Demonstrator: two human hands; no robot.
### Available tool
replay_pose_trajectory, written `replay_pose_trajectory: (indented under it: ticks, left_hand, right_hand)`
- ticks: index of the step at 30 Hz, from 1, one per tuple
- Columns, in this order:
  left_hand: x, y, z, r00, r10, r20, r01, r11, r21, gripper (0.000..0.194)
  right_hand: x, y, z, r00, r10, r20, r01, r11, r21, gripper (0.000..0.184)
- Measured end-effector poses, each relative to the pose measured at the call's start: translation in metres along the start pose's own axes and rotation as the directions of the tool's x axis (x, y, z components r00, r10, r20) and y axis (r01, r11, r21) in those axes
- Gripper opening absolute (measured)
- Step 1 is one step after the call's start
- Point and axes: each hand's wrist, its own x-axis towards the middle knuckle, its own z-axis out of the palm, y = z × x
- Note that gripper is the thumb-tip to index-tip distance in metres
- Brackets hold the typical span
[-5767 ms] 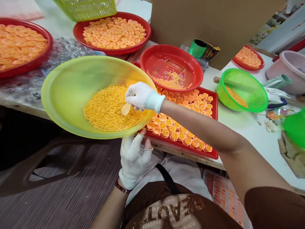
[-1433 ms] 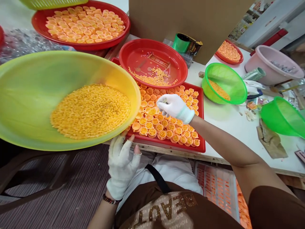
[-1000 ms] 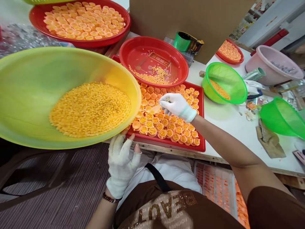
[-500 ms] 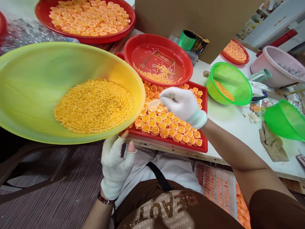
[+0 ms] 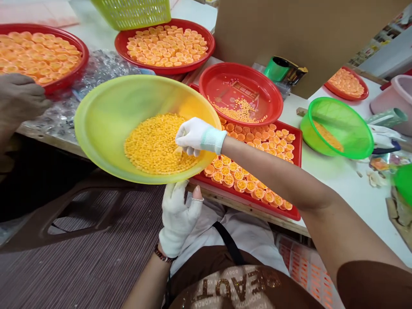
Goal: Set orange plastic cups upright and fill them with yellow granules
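Spoon (image 5: 177, 150) pinched in the right hand (image 5: 192, 135), at the grains (image 5: 146, 146) in the bowl (image 5: 107, 107), which overhangs the worktop (image 5: 310, 182) edge; left hand (image 5: 178, 214) under its rim, grip I can't tell; tray (image 5: 299, 146) just beside, along that edge.

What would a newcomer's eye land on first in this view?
Most likely the big yellow-green bowl left of centre, with its heap of yellow pellets, where the gloved right hand holds a small spoon; the gloved left hand is at its near rim. Next, probably the rectangular red tray to its right, packed with small orange cups, many holding pellets. Another person's hand shows at the left edge.
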Motion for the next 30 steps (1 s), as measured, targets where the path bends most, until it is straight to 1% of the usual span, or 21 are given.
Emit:
replay_pose_trajectory:
  ticks: [2,4,6,8,10,12,15,17,20,23,25,27,29,30]
  left_hand:
    - [0.0,0.0,0.0,1.0,0.01,0.001,-0.01,1.0,0.0,0.028]
    - [0.0,0.001,0.001,1.0,0.01,0.013,-0.01,1.0,-0.009,0.027]
    - [-0.001,0.002,0.001,0.999,0.001,0.037,0.001,0.999,-0.039,0.027]
    - [-0.002,0.003,0.003,0.998,-0.002,0.062,0.006,0.998,-0.063,0.03]
    - [-0.003,0.005,0.005,0.998,0.011,0.069,-0.006,0.998,-0.064,0.032]
    - [-0.003,0.006,0.006,0.997,0.024,0.068,-0.02,0.998,-0.056,0.032]
    - [-0.005,0.006,0.008,0.996,0.03,0.078,-0.026,0.998,-0.054,0.032]
    - [-0.006,0.005,0.009,0.996,0.036,0.085,-0.032,0.998,-0.047,0.033]
    - [-0.008,0.003,0.011,0.995,0.057,0.086,-0.055,0.998,-0.02,0.032]
    - [-0.009,0.003,0.014,0.994,0.079,0.079,-0.079,0.997,-0.004,0.031]
    - [-0.008,0.005,0.015,0.993,0.092,0.073,-0.093,0.996,0.009,0.031]
    - [-0.006,0.008,0.015,0.992,0.103,0.076,-0.104,0.994,0.017,0.03]
    - [-0.004,0.011,0.015,0.99,0.114,0.085,-0.116,0.993,0.02,0.029]
    - [-0.003,0.012,0.016,0.988,0.122,0.093,-0.125,0.992,0.021,0.029]
  right_hand:
    - [-0.005,-0.003,-0.003,0.999,0.049,-0.011,-0.047,0.992,0.114,0.015]
    - [-0.012,-0.006,-0.01,0.996,0.063,-0.054,-0.052,0.979,0.196,0.017]
    - [-0.016,-0.006,-0.017,0.991,0.042,-0.125,-0.013,0.974,0.225,0.016]
    - [-0.02,-0.003,-0.024,0.979,-0.003,-0.206,0.048,0.975,0.217,0.012]
    - [-0.023,0.001,-0.029,0.966,-0.019,-0.257,0.08,0.97,0.23,0.01]
    - [-0.027,0.006,-0.035,0.966,0.011,-0.259,0.068,0.953,0.296,0.011]
    - [-0.042,0.016,-0.05,0.973,0.069,-0.219,0.029,0.908,0.417,0.015]
    - [-0.06,0.024,-0.06,0.977,0.076,-0.199,0.023,0.89,0.456,0.015]
    - [-0.091,0.037,-0.071,0.977,0.086,-0.197,0.011,0.896,0.445,0.013]
    - [-0.108,0.051,-0.067,0.968,0.126,-0.218,-0.033,0.921,0.387,0.013]
    - [-0.108,0.062,-0.056,0.96,0.146,-0.237,-0.057,0.936,0.346,0.009]
    - [-0.102,0.073,-0.041,0.958,0.145,-0.249,-0.069,0.955,0.29,0.004]
    - [-0.095,0.082,-0.026,0.957,0.095,-0.275,-0.048,0.983,0.175,0.004]
    - [-0.093,0.086,-0.02,0.953,0.038,-0.3,-0.012,0.996,0.089,0.006]
